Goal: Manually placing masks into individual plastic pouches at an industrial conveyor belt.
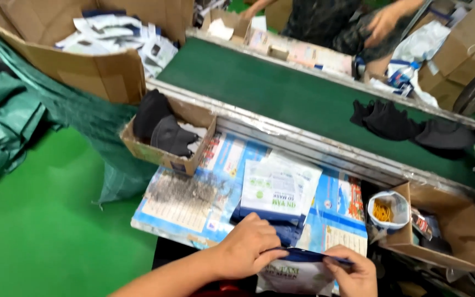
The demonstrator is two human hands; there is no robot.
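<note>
- Holding a flat white-and-blue pouch [298,275] at the bottom edge of view, both hands clamped on its dark blue top strip.
- Left hand [247,247] pinches the strip's left end, fingers curled over it; right hand [353,272] pinches the right end between thumb and fingertips. Hands are apart, strip stretched between them.
- Handling call: pouch looks like thin film, light, floppy, probably slick. The top strip is likely the stiffest part, so best grip is there, at both ends; the body would likely buckle if grabbed mid-panel.
- Just beyond the hands: a stack of matching pouches [276,192] on the table [188,203], lying on printed blue sheets.
- Left of that: small cardboard tray [163,157] with dark fabric pieces.
- Right: open cardboard box [457,231], a white bag of yellow rubber bands [383,212] at its left side.
- Further out: green conveyor belt [281,93] carrying black masks [391,121].
- Far: large carton [94,71] of printed packets, another person's hand [383,25] across the belt.
</note>
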